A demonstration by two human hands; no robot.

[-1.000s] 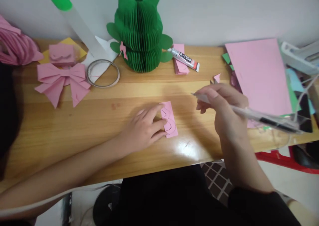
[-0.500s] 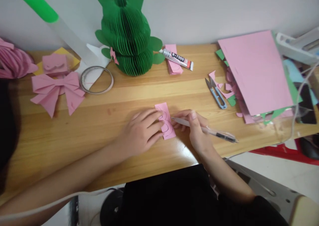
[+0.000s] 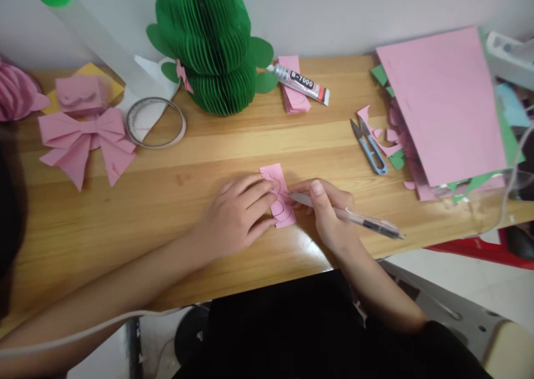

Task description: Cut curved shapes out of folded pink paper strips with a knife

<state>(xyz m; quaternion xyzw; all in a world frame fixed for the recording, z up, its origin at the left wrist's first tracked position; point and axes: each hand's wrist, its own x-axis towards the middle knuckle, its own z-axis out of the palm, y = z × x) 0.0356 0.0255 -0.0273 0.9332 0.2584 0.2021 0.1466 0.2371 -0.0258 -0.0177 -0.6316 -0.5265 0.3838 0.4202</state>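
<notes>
Flat on the wooden table lies a small pink paper strip (image 3: 286,212) with curved pen outlines on it. My left hand (image 3: 237,217) presses on its left side, fingers stretched out and slightly spread, covering part of the drawing. From the right, my right hand (image 3: 329,209) grips a clear-barrelled pen (image 3: 359,217) between thumb and fingers. The pen's tip meets or nearly meets the right part of the strip; exact contact I cannot tell.
Behind stand a green honeycomb paper figure (image 3: 221,50) and a glue tube (image 3: 302,83) on folded pink paper (image 3: 296,103). Thread snips (image 3: 369,148) and pink sheets (image 3: 450,106) lie right. Left are a pink paper bow (image 3: 87,139) and a tape roll (image 3: 181,126).
The pen's tip has moved slightly up and left, further onto the strip, where more curved line shows. My left hand stays on the paper. The whole view has shifted a little.
</notes>
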